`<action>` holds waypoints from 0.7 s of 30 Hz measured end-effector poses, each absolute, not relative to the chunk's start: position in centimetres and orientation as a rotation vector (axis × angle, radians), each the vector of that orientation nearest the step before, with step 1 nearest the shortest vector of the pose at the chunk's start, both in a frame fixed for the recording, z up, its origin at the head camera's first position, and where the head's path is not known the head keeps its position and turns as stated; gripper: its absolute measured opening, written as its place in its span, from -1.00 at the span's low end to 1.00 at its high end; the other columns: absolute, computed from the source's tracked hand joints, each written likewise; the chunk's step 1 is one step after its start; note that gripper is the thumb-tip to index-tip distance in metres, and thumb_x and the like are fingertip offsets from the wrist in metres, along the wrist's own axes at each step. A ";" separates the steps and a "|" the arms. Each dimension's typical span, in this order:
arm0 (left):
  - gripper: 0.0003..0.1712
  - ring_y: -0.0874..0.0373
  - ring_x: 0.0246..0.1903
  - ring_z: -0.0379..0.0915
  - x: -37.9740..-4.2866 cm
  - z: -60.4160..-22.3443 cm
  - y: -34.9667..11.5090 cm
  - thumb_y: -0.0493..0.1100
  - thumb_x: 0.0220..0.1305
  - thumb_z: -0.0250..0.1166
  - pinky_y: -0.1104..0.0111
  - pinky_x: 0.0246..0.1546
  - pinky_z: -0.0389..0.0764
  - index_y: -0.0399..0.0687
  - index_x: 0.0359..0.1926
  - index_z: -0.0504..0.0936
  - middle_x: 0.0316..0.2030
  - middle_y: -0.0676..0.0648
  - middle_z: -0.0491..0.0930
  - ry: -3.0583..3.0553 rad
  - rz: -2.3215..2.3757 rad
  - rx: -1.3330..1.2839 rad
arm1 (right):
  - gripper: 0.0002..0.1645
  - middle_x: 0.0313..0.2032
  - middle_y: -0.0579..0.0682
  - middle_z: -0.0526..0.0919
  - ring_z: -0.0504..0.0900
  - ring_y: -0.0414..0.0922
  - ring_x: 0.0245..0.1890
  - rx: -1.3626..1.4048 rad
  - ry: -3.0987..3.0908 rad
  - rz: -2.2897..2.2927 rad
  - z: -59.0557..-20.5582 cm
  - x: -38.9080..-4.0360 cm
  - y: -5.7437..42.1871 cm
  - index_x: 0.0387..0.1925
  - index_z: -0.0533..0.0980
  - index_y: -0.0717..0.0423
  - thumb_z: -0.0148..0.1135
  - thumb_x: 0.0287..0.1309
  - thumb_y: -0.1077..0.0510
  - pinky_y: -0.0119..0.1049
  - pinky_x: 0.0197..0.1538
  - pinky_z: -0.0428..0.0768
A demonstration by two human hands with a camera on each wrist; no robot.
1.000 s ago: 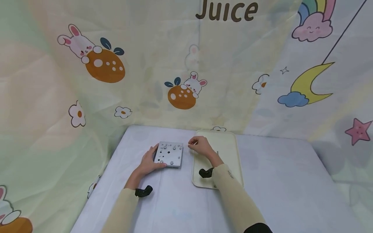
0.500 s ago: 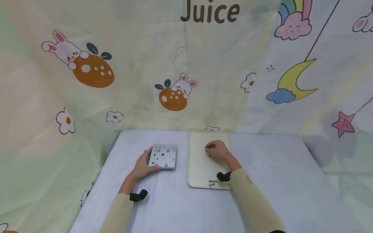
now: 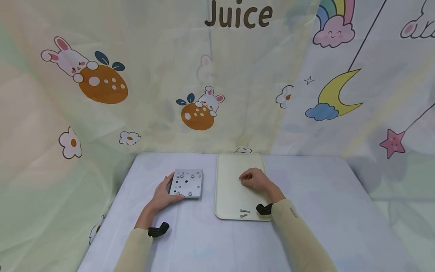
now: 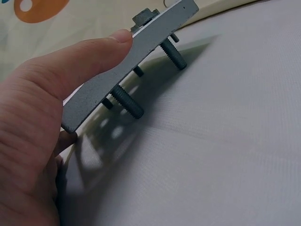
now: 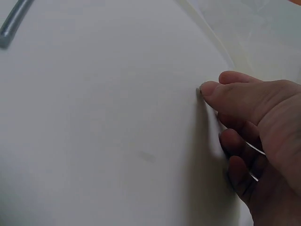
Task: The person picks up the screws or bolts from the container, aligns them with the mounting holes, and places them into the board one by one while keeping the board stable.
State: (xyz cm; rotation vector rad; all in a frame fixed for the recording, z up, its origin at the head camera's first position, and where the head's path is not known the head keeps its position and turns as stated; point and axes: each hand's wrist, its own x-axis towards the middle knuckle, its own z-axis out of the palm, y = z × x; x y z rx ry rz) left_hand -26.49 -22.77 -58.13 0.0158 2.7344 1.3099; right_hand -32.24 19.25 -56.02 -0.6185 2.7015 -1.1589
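A square grey metal plate (image 3: 185, 186) with holes and several screw heads on its face is gripped by my left hand (image 3: 160, 197) at its left side, thumb along the near edge. In the left wrist view, threaded screw ends (image 4: 128, 102) and shorter pins jut from the plate's underside above the cloth. My right hand (image 3: 256, 179) is over the cream tray (image 3: 225, 192), thumb and forefinger pinching a small upright metal piece. Only a dark tip (image 5: 198, 91) of it shows past the fingertips in the right wrist view; I cannot tell whether it is a screw or a pin.
Two loose screws, a longer one (image 3: 245, 210) and a shorter one (image 3: 243, 215), lie near the tray's front edge. White cloth (image 3: 204, 241) covers the table. A printed curtain (image 3: 153, 94) hangs behind the table's far edge.
My right hand has moved right, from beside the plate to the small metal piece standing in the tray. The left hand keeps its grip on the plate. The head view has turned slightly right.
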 end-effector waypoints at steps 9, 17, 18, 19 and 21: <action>0.42 -0.22 0.46 -0.37 -26.3 -58.4 -23.0 0.31 -0.28 0.59 -0.22 0.34 -0.19 0.15 0.54 -0.03 0.50 -0.19 -0.10 2.744 1.322 0.008 | -0.80 -0.33 -0.11 0.52 0.41 -0.15 -0.36 -0.637 2.730 -1.093 -56.3 -32.0 18.7 -0.18 0.73 0.05 0.38 0.10 0.23 -0.28 -0.28 0.42; 0.46 -0.18 0.47 -0.38 -26.2 -58.5 -22.9 0.37 -0.32 0.57 -0.21 0.35 -0.19 0.20 0.54 -0.06 0.51 -0.15 -0.11 2.744 1.317 0.004 | -0.88 -0.34 -0.15 0.57 0.48 -0.18 -0.30 -0.675 2.733 -0.951 -55.7 -32.4 18.4 -0.27 0.73 0.02 0.39 0.12 0.21 -0.27 -0.20 0.49; 0.46 -0.18 0.47 -0.38 -26.2 -58.5 -22.9 0.37 -0.33 0.57 -0.21 0.35 -0.20 0.20 0.54 -0.06 0.51 -0.15 -0.11 2.741 1.320 0.006 | -0.90 -0.34 -0.16 0.59 0.49 -0.19 -0.30 -0.678 2.732 -0.952 -55.8 -32.4 18.3 -0.28 0.73 0.01 0.40 0.12 0.20 -0.27 -0.20 0.50; 0.46 -0.18 0.47 -0.38 -26.2 -58.5 -22.8 0.37 -0.34 0.57 -0.21 0.35 -0.20 0.20 0.54 -0.05 0.51 -0.15 -0.11 2.741 1.322 0.006 | -0.91 -0.34 -0.17 0.61 0.50 -0.19 -0.30 -0.676 2.729 -0.961 -55.8 -32.4 18.2 -0.30 0.73 0.01 0.40 0.12 0.19 -0.28 -0.21 0.51; 0.46 -0.19 0.47 -0.38 -26.2 -58.5 -22.7 0.37 -0.34 0.58 -0.21 0.35 -0.20 0.20 0.54 -0.04 0.51 -0.15 -0.10 2.740 1.329 0.006 | -0.93 -0.34 -0.19 0.65 0.52 -0.21 -0.31 -0.671 2.723 -0.983 -55.8 -32.4 17.8 -0.31 0.73 0.00 0.41 0.11 0.17 -0.29 -0.21 0.52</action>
